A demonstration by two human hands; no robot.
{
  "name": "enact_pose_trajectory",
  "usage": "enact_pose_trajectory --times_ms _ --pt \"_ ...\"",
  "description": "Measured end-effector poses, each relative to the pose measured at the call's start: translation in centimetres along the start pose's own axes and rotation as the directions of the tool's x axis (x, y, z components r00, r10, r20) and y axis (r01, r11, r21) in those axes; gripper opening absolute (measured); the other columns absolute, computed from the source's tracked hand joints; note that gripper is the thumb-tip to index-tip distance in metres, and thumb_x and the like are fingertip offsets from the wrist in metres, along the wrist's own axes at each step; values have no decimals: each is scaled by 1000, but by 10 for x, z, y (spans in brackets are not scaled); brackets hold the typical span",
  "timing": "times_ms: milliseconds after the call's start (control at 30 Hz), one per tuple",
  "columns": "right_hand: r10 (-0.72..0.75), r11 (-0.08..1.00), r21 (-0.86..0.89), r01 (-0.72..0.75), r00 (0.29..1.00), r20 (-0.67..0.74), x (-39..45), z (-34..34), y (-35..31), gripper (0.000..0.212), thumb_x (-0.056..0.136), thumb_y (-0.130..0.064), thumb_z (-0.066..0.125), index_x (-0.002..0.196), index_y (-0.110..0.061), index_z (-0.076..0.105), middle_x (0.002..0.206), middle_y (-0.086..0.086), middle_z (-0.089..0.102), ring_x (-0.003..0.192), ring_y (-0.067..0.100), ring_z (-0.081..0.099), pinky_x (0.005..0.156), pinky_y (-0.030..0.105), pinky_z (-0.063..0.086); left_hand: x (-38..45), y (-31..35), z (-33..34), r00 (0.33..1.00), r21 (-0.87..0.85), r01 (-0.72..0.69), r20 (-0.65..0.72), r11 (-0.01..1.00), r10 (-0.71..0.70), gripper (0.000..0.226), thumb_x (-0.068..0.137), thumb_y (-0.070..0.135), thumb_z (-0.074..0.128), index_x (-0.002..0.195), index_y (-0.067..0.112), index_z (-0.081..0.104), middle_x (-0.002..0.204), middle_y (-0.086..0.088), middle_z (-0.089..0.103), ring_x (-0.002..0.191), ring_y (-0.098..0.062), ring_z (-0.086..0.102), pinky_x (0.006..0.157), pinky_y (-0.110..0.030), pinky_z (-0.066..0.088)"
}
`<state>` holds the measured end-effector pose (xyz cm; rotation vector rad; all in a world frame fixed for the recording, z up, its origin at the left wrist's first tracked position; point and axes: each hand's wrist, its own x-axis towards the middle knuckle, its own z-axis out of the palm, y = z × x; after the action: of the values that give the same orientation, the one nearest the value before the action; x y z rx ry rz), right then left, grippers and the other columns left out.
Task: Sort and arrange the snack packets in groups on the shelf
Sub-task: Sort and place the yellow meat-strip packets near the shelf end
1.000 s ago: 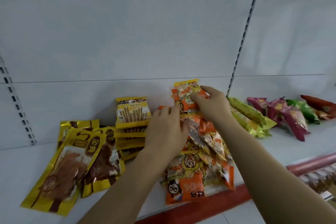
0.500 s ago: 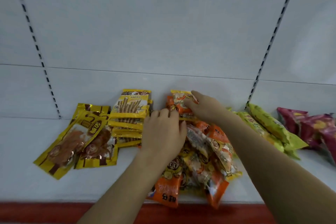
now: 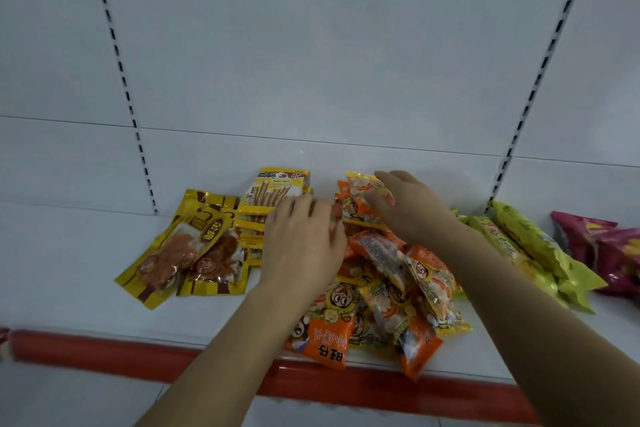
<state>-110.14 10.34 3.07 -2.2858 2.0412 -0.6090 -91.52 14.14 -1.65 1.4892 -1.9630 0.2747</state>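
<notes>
White shelf [image 3: 69,270], red front lip. Orange snack packets [image 3: 388,291] heaped at centre, reaching the lip. Right of heap: yellow-green packets [image 3: 540,253], then magenta packets [image 3: 602,250]. Left of heap: yellow wafer-stick packets [image 3: 273,194] stacked near back wall; gold dried-meat packets [image 3: 183,253] overlapping beside them. Left hand [image 3: 301,246] rests palm-down on heap's left edge, fingers loosely bent; grasp cannot be told. Right hand [image 3: 408,208] pinches top orange packet [image 3: 363,198] at heap's rear.
</notes>
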Motion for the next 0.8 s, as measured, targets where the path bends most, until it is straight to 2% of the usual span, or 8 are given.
enact_pose_trajectory --times_ms 133,300,433,533,633,800 --pt "-104 994 -36 101 989 -108 -13 5 -39 60 102 -53 36 155 -24 31 162 5 28 149 25 23 119 44 28 -7 -29 -15 998 -3 32 -61 999 -32 53 97 40 48 141 11 55 137 -12 61 130 -34 54 107 -52 47" --pt "-259 965 -90 247 952 -162 -26 26 -121 60 102 -54 36 153 -23 35 160 6 31 150 26 22 118 49 29 -25 -93 -47 991 16 70 -116 997 -68 55 94 41 42 134 8 60 129 -13 65 122 -36 59 102 -52 51" --pt "-316 947 -108 303 938 -139 -30 60 -199 68 95 -60 30 150 -20 39 156 10 37 147 31 27 117 50 29 -47 -167 -80 987 39 98 -131 994 -92 55 92 41 45 131 7 63 127 -14 67 120 -37 61 100 -52 52" --pt "-332 941 -90 325 939 -85 -32 93 -264 65 99 -56 36 153 -20 33 159 11 32 148 32 23 118 49 27 -68 -233 -109 986 82 124 -127 989 -113 57 90 41 43 130 6 65 124 -15 68 116 -38 64 97 -51 54" --pt "-357 933 -70 354 934 -35 -35 128 -331 66 101 -56 35 156 -20 26 161 9 27 150 30 18 121 47 24 -91 -300 -138 977 121 201 -93 972 -190 57 92 41 43 132 6 63 128 -14 68 118 -37 63 99 -49 52" --pt "-418 908 19 418 906 68 -32 182 -433 66 101 -55 38 156 -18 28 160 11 31 149 31 20 120 45 25 -130 -400 -174 943 157 334 -36 929 -332 49 96 40 55 134 10 62 132 -12 66 122 -37 59 102 -49 48"
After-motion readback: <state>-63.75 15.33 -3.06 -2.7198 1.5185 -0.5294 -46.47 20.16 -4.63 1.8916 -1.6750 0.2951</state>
